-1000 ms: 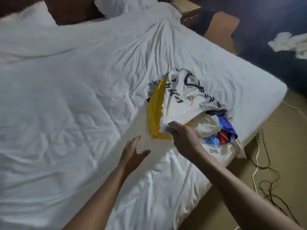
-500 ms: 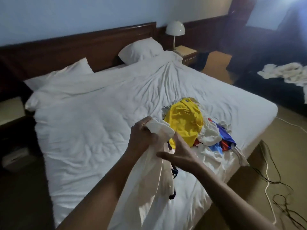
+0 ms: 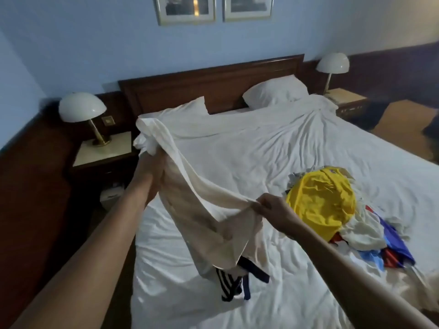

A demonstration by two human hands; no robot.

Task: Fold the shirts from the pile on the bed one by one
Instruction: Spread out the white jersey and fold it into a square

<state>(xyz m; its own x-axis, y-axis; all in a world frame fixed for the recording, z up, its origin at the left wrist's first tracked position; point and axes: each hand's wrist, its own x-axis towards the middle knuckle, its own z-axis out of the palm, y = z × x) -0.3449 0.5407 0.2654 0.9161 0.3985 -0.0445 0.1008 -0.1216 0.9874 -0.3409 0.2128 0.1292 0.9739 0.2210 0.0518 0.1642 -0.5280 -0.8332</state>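
Left side: a lamp (image 3: pixel 82 107) stands on a nightstand (image 3: pixel 104 149) beside the bed (image 3: pixel 261 150).

Left arm: extended forward and upward from the lower left corner, forearm nearly straight. The left hand (image 3: pixel 150 166) is raised over the left edge of the bed. It grips a bunched end of the white shirt (image 3: pixel 206 210). Fabric covers most of the fingers.

White shirt: held in the air between both hands. It slopes down from the left hand to the right hand. The remainder hangs below. Its lower end, with dark blue and striped trim, touches the bed.

Right arm: extended forward from the lower right corner, lower than the left arm. The right hand (image 3: pixel 273 211) pinches the shirt edge between thumb and curled fingers, knuckles up.

Right side: the pile (image 3: pixel 363 236) of shirts lies on the bed near its right edge, just beside the right hand. A yellow shirt (image 3: pixel 320 205) is on top.
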